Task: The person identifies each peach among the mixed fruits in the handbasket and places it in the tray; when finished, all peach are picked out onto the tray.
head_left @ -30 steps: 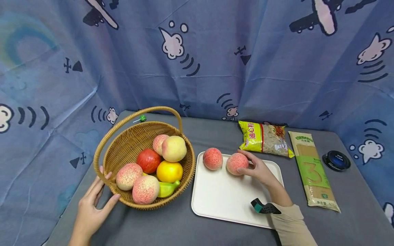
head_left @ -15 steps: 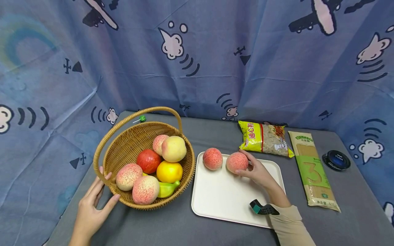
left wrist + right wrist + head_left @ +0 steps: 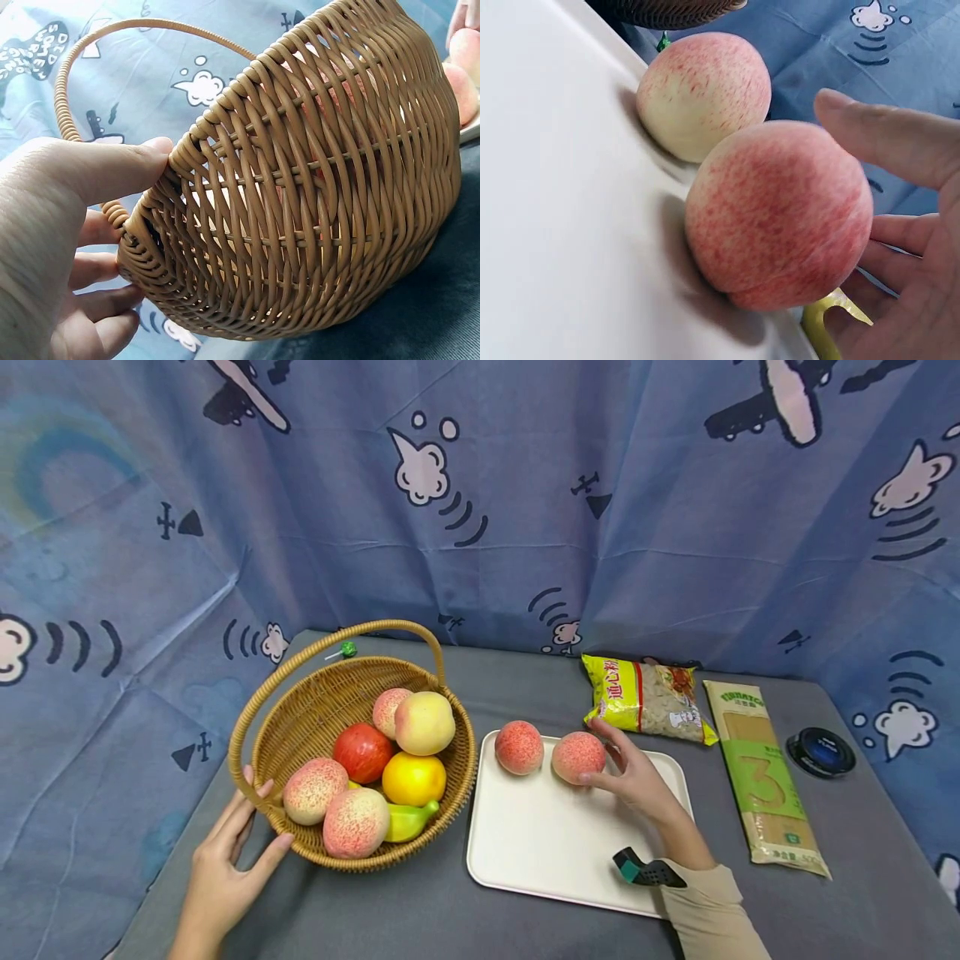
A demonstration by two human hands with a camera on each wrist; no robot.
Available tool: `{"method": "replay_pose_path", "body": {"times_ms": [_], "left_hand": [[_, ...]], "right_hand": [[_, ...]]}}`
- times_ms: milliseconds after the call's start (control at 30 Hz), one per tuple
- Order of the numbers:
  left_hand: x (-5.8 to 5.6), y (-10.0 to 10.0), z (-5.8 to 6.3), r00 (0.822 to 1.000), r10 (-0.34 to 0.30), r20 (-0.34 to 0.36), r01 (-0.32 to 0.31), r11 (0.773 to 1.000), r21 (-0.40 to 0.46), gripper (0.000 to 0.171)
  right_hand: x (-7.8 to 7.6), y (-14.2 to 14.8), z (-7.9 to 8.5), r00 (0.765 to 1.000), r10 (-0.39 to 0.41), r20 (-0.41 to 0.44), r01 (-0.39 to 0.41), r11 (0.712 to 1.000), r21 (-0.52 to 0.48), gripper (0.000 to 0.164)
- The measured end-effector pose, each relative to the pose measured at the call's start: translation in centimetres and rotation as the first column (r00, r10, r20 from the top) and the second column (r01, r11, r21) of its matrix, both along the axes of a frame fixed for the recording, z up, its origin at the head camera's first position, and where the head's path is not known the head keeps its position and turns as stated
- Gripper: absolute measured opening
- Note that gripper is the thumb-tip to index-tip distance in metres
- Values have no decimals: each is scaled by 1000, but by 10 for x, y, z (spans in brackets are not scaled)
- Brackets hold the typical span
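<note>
At the left of the head view, a wicker basket (image 3: 258,752) leans with its mouth toward me. My left hand (image 3: 221,868) holds its rim, the thumb on the near edge and the fingers by the handle's foot. Two peaches rest on the white tray (image 3: 555,852): a redder peach (image 3: 519,747) and, right of it, a pink peach (image 3: 578,758). Around the pink peach's right side, my right hand (image 3: 637,781) has its thumb and fingers spread. The right wrist view shows the thumb (image 3: 885,131) lifted off that peach (image 3: 780,217).
In the basket lie several peaches, a red apple (image 3: 363,752), an orange-yellow fruit (image 3: 414,779) and a green-tipped banana (image 3: 408,821). Behind the tray lies a pasta bag (image 3: 652,700); farther right are a noodle pack (image 3: 765,777) and a round dark tin (image 3: 821,752). A lollipop (image 3: 348,649) lies behind the basket.
My right hand's fingers have spread and drawn slightly back from the pink peach, which stays on the tray. The left hand and basket have not visibly moved.
</note>
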State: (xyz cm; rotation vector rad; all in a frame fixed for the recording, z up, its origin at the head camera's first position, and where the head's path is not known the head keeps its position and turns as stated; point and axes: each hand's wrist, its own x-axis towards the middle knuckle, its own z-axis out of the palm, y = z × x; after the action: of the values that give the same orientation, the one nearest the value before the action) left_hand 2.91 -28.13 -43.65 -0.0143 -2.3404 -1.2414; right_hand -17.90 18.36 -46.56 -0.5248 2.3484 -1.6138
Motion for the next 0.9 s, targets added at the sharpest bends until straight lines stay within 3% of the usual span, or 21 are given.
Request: {"method": "replay_pose_path", "body": {"times_ms": [300,700,900], "left_hand": [[0,-1,3,1000,-14,-25,14,999,-35,69],[0,-1,2,1000,-9,-13,9,1000,-11,69],[0,0,2,1000,21,0,-21,999,-26,69]], "right_hand": [[5,-12,27,985,35,-168,-40,999,-23,80],[7,-63,65,963,181,-199,-195,979,-53,81],[0,-97,81,925,279,-259,-279,960,38,79]]}}
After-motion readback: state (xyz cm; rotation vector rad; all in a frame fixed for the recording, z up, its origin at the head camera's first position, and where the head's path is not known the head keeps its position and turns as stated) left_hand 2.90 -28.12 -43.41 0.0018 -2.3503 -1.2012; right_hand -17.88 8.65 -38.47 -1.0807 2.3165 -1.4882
